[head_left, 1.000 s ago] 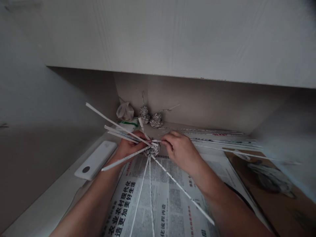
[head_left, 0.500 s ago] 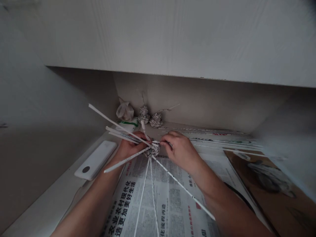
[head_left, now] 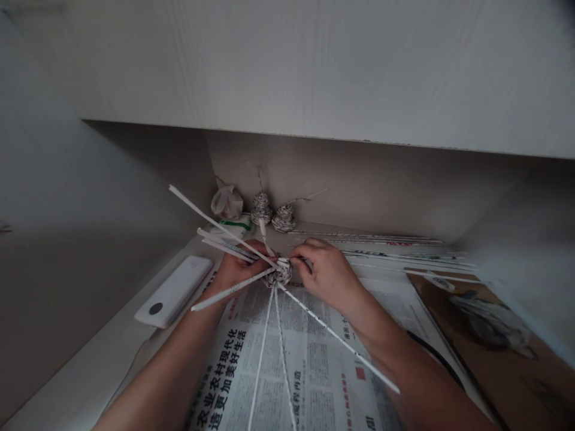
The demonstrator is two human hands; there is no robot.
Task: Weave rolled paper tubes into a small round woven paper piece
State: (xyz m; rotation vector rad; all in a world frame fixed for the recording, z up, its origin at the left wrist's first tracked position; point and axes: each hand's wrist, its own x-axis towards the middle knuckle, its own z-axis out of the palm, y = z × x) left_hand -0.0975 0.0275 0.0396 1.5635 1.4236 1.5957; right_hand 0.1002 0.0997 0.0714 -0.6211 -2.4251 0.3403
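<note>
A small woven piece of rolled newspaper strips is held above the spread newspaper, with several long paper tubes sticking out of it in all directions. My left hand is closed on its left side, and some tubes pass over and between those fingers. On the right, my right hand pinches close against the rim of the weave; its thumb and fingertip meet on what looks like a paper strip end. The far side of the woven piece is partly hidden by the fingers.
Newspaper covers the work surface. A white power bank lies at left. Behind stand two finished-looking woven gourd shapes and a plastic bag. Loose paper tubes lie back right, beside a brown board. A shelf panel hangs overhead.
The woven piece has turned slightly, and its protruding tubes have shifted a little to the right. Both hands keep nearly the same place and grip.
</note>
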